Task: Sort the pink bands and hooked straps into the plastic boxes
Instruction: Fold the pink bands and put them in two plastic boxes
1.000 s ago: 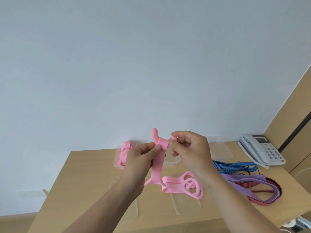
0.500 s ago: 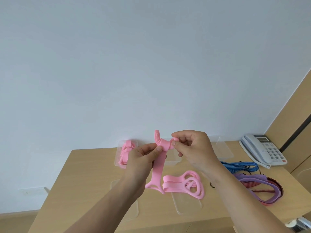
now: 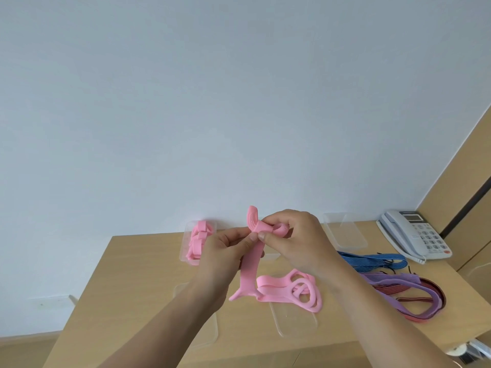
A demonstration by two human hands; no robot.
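- Band, pink, flat and wide: held above the table between both hands, upper end being rolled or folded, lower end hanging and flaring into 2 short tabs just over the desktop.
- Left hand: thumb and fingers closed on the band just below the fold, pinching the flat faces.
- Right hand: fingertips closed on the rolled upper part; a curled, ribbed tip stands up above both hands.
- Handling, as a judgement: light, soft and rubbery; bends freely and hangs limp, so likely to spring open if the fold is let go. Not fragile. Surface looks matte and probably grips well.
- Hold point, as a judgement: across the width near the fold, 1 hand keeping the roll shut, the other guiding the loose tail.
- Loose bands: pink looped pile on the table under the right wrist, partly over a clear lid.
- Box: clear plastic, far left of the table, already holding folded pink bands.
- Second box: clear, at the far edge on the right; it looks empty.
- Straps: blue, purple and dark red, lying in a heap on the right; hooks too small to make out clearly.
- Telephone: far right corner, apart from the work.
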